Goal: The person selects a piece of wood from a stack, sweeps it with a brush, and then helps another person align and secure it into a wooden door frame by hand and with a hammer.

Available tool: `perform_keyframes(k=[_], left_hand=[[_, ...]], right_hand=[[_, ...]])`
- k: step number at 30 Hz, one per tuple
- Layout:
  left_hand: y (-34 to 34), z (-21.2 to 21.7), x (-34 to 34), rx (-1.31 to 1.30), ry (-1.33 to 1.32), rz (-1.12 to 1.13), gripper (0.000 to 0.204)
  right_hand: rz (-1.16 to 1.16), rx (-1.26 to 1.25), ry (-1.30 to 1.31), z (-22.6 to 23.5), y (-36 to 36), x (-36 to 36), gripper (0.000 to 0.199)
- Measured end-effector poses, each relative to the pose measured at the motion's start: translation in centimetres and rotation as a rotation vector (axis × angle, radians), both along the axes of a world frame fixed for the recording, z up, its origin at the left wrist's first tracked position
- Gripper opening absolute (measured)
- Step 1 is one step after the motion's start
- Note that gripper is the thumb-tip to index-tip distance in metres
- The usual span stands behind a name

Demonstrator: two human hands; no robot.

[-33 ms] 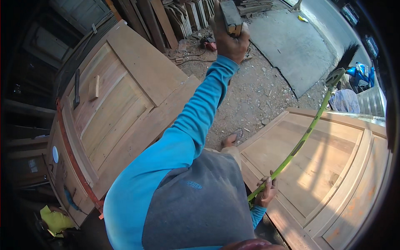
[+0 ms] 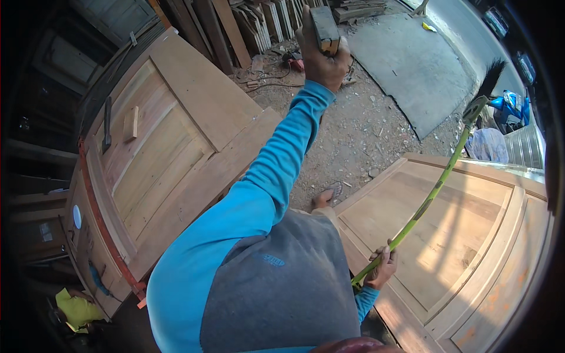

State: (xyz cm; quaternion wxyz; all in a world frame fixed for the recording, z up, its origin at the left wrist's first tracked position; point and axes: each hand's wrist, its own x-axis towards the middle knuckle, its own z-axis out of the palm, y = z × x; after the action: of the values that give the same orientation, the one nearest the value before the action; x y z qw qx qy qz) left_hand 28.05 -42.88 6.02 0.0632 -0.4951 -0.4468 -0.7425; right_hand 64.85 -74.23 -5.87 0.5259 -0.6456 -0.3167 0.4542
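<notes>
Door of pale panelled wood (image 2: 200, 100) at left. Dark grey, tan-ended rectangular block (image 2: 325, 26) sits top centre, raised in the left hand (image 2: 323, 67): probably stiff, fairly light; best taken by its long sides. Slim green long-handled brush with black bristles (image 2: 435, 191) slants up right across a second pale panelled wooden door (image 2: 465, 229): looks light, head-heavy, soft only at the bristles; grip the shaft. Left hand: spread to block width, thumb and fingers clamped on opposite sides. Right hand (image 2: 384, 267): fingers curled round lower shaft; can't tell how tight. Hands well apart.
</notes>
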Motion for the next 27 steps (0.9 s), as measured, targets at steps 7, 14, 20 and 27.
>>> perform_keyframes(k=[7,14,20,27], left_hand=[[6.9,-2.3,-3.8,-0.050,0.001,0.134,0.050],[5.6,-1.1,-6.5,-0.061,-0.076,0.066,0.067],[3.7,-1.6,-8.4,-0.026,-0.206,0.038,0.077],[5.4,-0.4,-9.8,-0.227,-0.197,-0.036,0.084]], right_hand=[[-0.086,0.144,-0.271,-1.9,11.6,6.4,0.027],[-0.052,0.241,-0.367,3.4,32.3,8.1,0.030],[0.057,0.215,-0.422,4.0,43.0,5.7,0.038],[0.347,0.374,-0.295,3.9,54.9,2.5,0.042]])
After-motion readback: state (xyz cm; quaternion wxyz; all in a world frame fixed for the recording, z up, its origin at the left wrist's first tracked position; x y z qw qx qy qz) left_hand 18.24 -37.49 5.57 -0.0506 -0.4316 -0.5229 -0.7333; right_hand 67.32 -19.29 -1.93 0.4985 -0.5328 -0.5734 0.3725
